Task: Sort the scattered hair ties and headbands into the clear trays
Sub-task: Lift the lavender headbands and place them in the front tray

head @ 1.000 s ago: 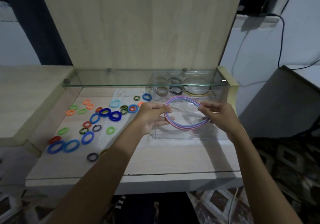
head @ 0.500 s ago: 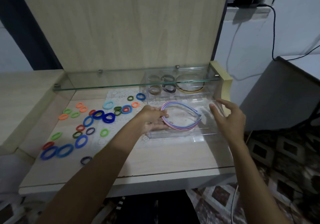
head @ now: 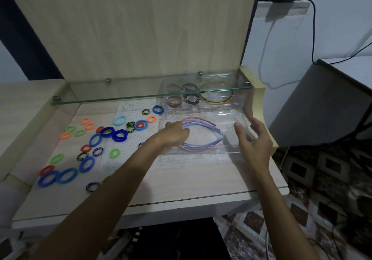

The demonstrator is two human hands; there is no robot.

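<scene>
Headbands (head: 203, 134) now down inside front tray (head: 231, 151), no longer held up between both hands. Left hand (head: 177, 134) still on their left ends, grip unclear. Right hand (head: 254, 139) let go, fingers spread beside tray. Hair ties (head: 94, 139) still scattered on tabletop (head: 181, 181); likely next.

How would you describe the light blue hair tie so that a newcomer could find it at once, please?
Start at the glass shelf across the back of the wooden desk and look just below its middle. There, on the white lace mat, lies the light blue hair tie, the only pale sky-blue ring; the other blue ties nearby are far darker.
</scene>
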